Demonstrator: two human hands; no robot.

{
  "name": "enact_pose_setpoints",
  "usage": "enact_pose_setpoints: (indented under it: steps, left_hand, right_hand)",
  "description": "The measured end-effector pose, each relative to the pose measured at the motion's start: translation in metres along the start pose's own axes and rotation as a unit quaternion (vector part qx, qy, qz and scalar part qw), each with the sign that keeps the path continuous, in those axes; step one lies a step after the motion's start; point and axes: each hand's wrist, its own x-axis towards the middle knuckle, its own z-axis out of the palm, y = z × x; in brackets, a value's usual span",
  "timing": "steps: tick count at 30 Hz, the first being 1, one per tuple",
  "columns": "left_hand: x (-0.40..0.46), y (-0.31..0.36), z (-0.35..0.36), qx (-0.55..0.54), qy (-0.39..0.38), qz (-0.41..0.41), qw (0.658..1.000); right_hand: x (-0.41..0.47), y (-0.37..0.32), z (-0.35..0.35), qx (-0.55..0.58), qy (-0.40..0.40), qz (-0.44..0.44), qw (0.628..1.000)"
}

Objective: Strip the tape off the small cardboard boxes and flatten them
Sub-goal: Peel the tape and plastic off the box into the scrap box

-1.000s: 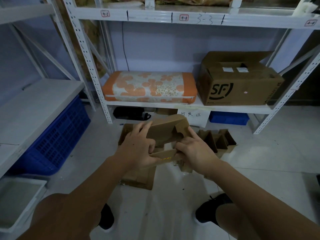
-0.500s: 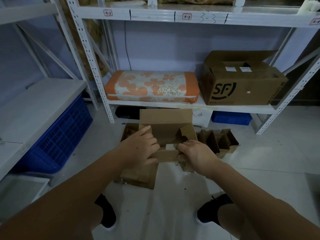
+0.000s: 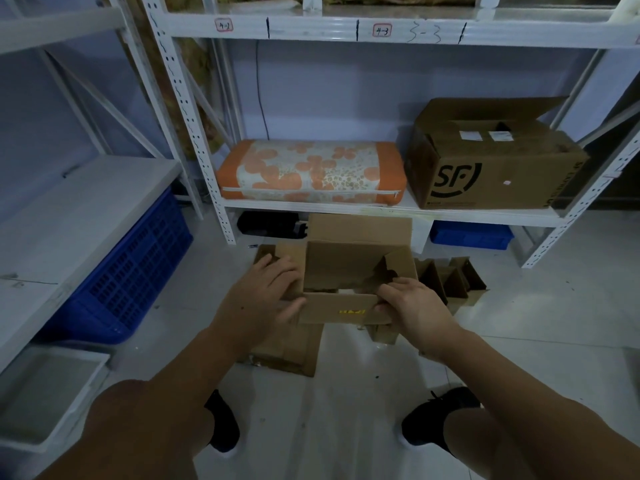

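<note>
One head-worn camera looks forward and down, close over the floor point(image 3: 346, 427) before the shelving point(image 3: 381, 211).

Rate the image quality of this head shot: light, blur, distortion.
Head view: dim, bluish light; wide-angle lens bows the shelf uprights outward; left hand slightly motion-blurred at the fingertips, right hand sharper; small cardboard box readable; soft glare on the floor.

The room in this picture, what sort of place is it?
Most likely a storeroom or small warehouse. White metal shelving carries handwritten slot labels, a courier carton marked SF sits on a shelf, and a blue plastic crate is stowed under the left-hand shelving.
</note>
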Motion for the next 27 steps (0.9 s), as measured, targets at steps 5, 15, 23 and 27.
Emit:
enact_pose_setpoints:
  steps: [5,15,23,27]
  left_hand:
    - [-0.002,0.016,0.006,-0.069,-0.014,-0.030,0.997]
    - [0.030,0.025,0.012,0.063,-0.080,0.047,0.994]
    - [0.026,0.026,0.010,0.081,-0.072,0.091,0.990]
    - [0.020,0.017,0.013,0.077,-0.083,0.071,0.991]
  right_hand:
    - [0.001,0.001,0.000,0.001,0.039,0.004,0.999]
    - [0.002,-0.007,-0.008,0.014,-0.019,-0.007,1.000]
    - [0.007,0.009,-0.012,-0.176,-0.153,-0.075,0.970]
    - [0.006,0.015,-0.022,-0.177,-0.065,-0.131,0.973]
